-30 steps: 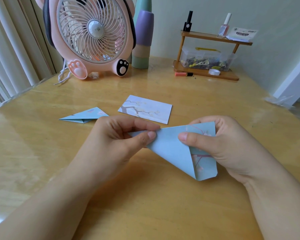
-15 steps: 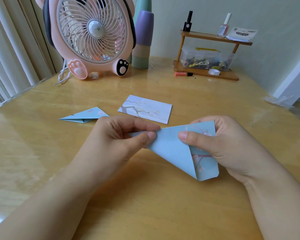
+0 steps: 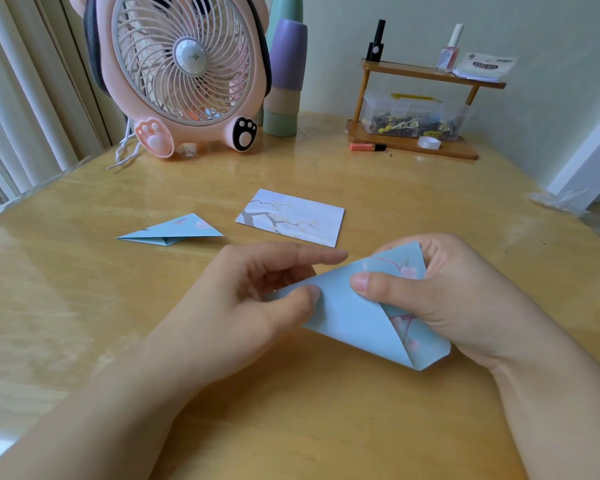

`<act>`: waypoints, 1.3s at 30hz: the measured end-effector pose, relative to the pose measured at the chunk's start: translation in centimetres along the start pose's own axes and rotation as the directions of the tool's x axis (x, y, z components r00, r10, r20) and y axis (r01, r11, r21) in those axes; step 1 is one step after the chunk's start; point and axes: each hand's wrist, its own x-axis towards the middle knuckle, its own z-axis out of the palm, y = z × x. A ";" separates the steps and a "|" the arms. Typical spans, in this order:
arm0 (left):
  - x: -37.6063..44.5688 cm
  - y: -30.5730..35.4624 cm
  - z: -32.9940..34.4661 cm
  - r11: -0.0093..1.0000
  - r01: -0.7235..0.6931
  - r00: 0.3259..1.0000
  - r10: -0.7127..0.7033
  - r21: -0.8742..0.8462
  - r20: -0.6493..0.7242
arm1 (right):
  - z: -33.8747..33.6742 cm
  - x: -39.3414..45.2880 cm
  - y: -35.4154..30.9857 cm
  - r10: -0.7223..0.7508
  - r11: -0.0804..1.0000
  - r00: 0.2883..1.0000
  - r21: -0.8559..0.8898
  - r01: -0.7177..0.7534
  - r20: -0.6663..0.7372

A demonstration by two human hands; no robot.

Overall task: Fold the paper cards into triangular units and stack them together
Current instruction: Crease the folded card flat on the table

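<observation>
A light blue card [image 3: 354, 317] with pink blossom print is partly folded and held just above the wooden table. My left hand [image 3: 257, 296] pinches its left end between thumb and fingers, the index finger stretched out over it. My right hand [image 3: 440, 299] grips the right side, thumb pressing on the folded flap. A finished blue triangular unit [image 3: 174, 232] lies flat on the table to the left. A flat unfolded card [image 3: 291, 216] with a branch print lies behind my hands.
A pink paw-print fan [image 3: 184, 71] stands at the back left beside stacked pastel cups [image 3: 286, 77]. A small wooden shelf [image 3: 426, 109] with bottles, a clear box and tape sits back right. The table edge [image 3: 551, 202] runs along the right.
My left index finger has lifted and straightened over the card. The card's left part has tilted slightly. Both hands stay in the same place.
</observation>
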 end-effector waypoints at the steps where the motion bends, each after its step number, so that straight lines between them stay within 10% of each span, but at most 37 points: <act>1: 0.0 0.0 0.0 1.000 -0.003 1.000 0.003 -0.001 0.010 | 0.0 0.0 0.0 -0.004 1.000 1.000 0.001 0.004 0.008; 20: 0.1 -0.7 0.4 0.985 0.167 0.985 -0.169 0.054 0.028 | 0.3 0.6 0.6 0.081 0.985 0.996 -0.153 -0.085 -0.026; 24: -0.6 0.0 0.3 0.919 0.246 0.958 -0.279 0.308 0.068 | 0.5 1.7 -0.8 0.178 0.841 0.981 -0.529 -0.114 0.071; 28: -2.2 -0.8 -1.3 0.794 0.002 0.981 -0.119 0.608 0.152 | 1.8 3.4 -2.5 0.251 0.663 0.955 -0.747 -0.052 0.157; 39: -3.8 -2.1 -1.5 0.635 -0.091 0.974 -0.102 0.767 0.200 | 4.3 3.6 -2.5 0.171 0.365 0.979 -0.930 0.043 0.113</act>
